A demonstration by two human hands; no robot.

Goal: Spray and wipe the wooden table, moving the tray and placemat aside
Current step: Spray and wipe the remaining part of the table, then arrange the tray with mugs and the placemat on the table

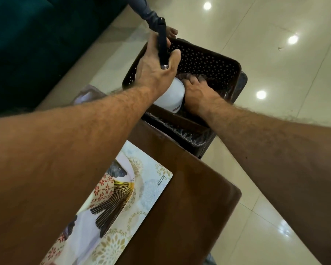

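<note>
The left hand [157, 67] grips the dark trigger head of a white spray bottle [171, 97], fingers curled round the neck and thumb along the far side. The bottle hangs tilted over a dark perforated tray [204, 62] that sits beyond the far end of the wooden table [189, 180]. The right hand [199, 88] reaches into the tray beside the bottle, palm down; its fingertips seem to press into something dark and crumpled, perhaps a cloth, but whether they pinch it I cannot tell.

The bottle looks like smooth, rigid plastic, probably light to moderate in weight depending on the fill, which is not visible. The neck under the trigger is the sure place to hold, as the body could slip in a damp palm. The tray looks stiff and light; its raised rim offers the grip. The patterned placemat [122, 211] lies at the table's left edge, thin and bendy, best slid by a corner.
</note>
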